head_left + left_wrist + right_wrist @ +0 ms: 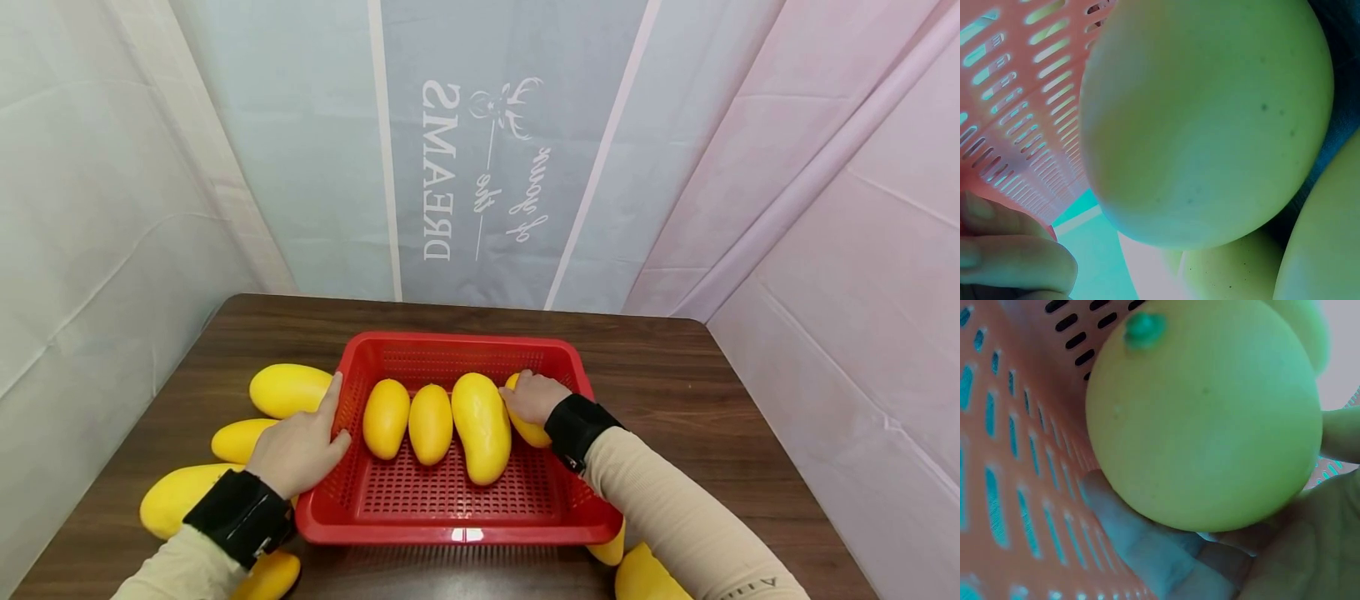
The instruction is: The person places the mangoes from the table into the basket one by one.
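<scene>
A red plastic basket [468,533] stands on the table with several yellow mangoes in a row inside. At its left wall, my left hand [296,450] holds the rim, index finger along the edge and thumb over the inner side. Bent fingers [1016,250] show beside the slotted wall in the left wrist view. My right hand [536,398] is inside the basket at its right end and grips the rightmost mango [1210,425], fingers curled under its side. Next to that one lies a longer, curved mango [482,429], then two smaller mangoes, the nearer one [431,425] upright.
Several more mangoes lie left of the basket, among them a large one [288,390] by the back and another [180,500] near my left wrist. A mango [645,575] lies at the front right, under my right sleeve. A printed curtain [495,167] hangs behind the wooden table [667,375].
</scene>
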`<state>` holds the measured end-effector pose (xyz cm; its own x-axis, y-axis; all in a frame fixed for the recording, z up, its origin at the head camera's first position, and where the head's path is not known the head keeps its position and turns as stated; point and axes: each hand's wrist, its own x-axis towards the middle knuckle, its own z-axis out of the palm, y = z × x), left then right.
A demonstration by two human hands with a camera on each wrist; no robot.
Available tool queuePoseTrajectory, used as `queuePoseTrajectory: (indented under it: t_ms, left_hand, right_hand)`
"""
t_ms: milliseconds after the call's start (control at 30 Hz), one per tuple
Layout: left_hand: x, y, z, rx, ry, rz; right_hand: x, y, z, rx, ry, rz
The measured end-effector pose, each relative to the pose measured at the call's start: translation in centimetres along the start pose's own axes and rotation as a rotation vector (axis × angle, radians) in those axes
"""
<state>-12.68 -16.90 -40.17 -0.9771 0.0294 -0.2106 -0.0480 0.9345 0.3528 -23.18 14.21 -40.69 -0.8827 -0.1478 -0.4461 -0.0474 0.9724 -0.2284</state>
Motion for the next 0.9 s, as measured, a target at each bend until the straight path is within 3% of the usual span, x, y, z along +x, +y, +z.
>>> queuePoseTrajectory:
  t_ms: [433, 667, 900]
  left_hand:
    - [-0.09, -0.05, -0.21, -0.014, -0.014, -0.007]
    - [-0.12, -0.09, -0.13, -0.017, -0.013, -0.008]
    - [-0.14, -0.09, -0.07, -0.019, -0.012, -0.007]
  right_hand:
    - [0.14, 0.02, 0.23, 0.016, 0.013, 0.024]
    - [-0.01, 0.11, 0.04, 0.007, 0.013, -0.043]
    - [0.19, 0.15, 0.22, -0.031, 0.007, -0.052]
